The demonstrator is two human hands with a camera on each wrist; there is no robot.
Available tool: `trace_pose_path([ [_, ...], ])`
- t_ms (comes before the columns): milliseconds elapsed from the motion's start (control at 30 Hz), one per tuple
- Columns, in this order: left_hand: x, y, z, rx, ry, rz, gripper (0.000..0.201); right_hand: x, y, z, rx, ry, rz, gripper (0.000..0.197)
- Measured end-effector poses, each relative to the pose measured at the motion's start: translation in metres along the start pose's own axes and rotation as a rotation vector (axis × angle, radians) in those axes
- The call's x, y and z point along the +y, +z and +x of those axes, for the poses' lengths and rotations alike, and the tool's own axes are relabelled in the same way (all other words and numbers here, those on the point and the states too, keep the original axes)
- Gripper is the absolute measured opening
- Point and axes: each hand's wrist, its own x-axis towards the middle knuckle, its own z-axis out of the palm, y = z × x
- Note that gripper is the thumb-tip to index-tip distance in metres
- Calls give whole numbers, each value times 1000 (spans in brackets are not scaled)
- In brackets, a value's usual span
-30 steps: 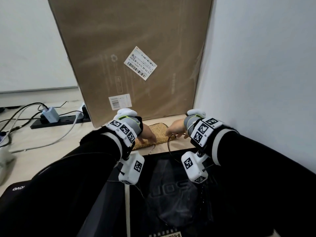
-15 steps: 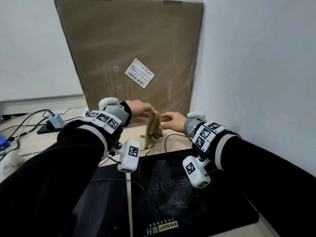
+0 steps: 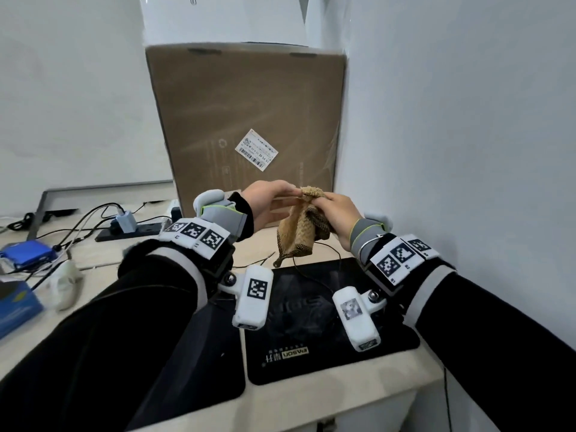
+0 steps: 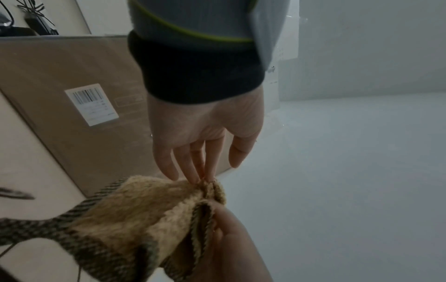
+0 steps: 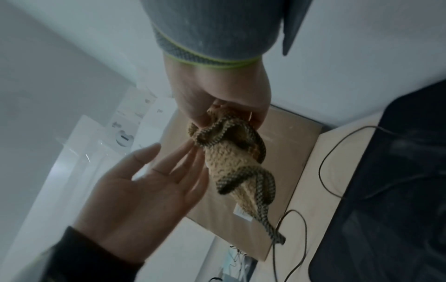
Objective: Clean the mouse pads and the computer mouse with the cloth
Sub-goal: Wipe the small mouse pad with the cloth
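a: what are the fingers doing?

b: the right hand (image 3: 335, 212) has its fingers curled round the bunched top of the cloth (image 3: 299, 235), gripping it. the left hand (image 3: 268, 202) has its fingers (image 4: 207, 162) straight and close together, their tips touching the cloth's upper edge; the thumb stands apart.

a: and the hands themselves?

b: raised in the middle of the head frame, facing each other, left palm turned toward the right hand. both forearms come up from the lower corners in black sleeves (image 3: 134, 310).

a: where is the cloth?

b: it hangs from the right hand, tan with a dark checked border, clear of the desk (image 3: 311, 400), above the far edge of the black mouse pad (image 3: 318, 363). a second dark mouse pad (image 3: 215, 363) lies left of it, partly under the left arm.

a: behind?

b: a cardboard box (image 3: 249, 120) stands upright in the upper centre.
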Motion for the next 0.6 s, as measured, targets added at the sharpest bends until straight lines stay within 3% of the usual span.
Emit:
trace_pose_path([
  [133,-10,18,-21,-3,15,2,11,1,-6,-27,49,125,269,14],
  [267,-15,35,-39,-42,-12,16,11,10,-9,-48,-28,200,517,24],
  [467,-34,50,-59,-67,-7,113,23,26,-18,-71,25,254,508,25],
  [600,-53,51,-58,52,44,446,30,40,-39,-73,189,278,419,16],
])
